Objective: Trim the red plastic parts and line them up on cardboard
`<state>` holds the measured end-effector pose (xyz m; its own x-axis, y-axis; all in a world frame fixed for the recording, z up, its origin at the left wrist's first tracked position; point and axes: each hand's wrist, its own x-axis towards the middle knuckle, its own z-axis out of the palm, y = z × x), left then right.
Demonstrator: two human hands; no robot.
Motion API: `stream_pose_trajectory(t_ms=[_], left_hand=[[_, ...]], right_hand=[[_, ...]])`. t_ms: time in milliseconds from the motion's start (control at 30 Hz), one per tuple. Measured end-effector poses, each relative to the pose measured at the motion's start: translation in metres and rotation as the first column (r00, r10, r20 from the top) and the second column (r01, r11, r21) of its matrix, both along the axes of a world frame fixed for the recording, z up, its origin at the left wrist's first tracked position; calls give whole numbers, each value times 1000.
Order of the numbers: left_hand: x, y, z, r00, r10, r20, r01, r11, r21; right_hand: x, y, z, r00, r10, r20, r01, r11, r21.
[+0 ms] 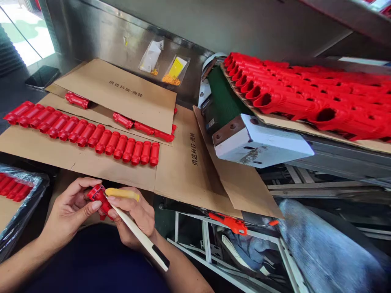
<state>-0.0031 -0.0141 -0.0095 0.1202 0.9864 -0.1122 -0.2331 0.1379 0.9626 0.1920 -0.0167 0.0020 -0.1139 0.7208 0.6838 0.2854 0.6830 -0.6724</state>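
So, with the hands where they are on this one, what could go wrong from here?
1. The white stick in the right hand is held close to both the red part and the left hand; a slip might scratch the part or jab the hand.
2. The row of red parts lies side by side on cardboard, so one bump could disturb several.
3. The top cardboard sheet partly covers other red parts; shifting it might roll them.
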Motion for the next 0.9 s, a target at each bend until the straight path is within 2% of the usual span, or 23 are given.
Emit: stream_pose_trajectory(t_ms=[233, 533, 900], left_hand=[[3, 0, 3, 998, 44, -35, -43, 998, 36], [9, 5, 15, 995, 52, -87, -43, 994, 99], [9, 3, 17, 994, 49, -96, -38, 993, 109]], right_hand=[[0, -2, -4, 1000, -8, -26, 7, 999, -49], [-1, -2, -7, 996, 5, -94, -11, 998, -63], [-1, -6, -8, 993, -3, -116, -9, 995, -103]])
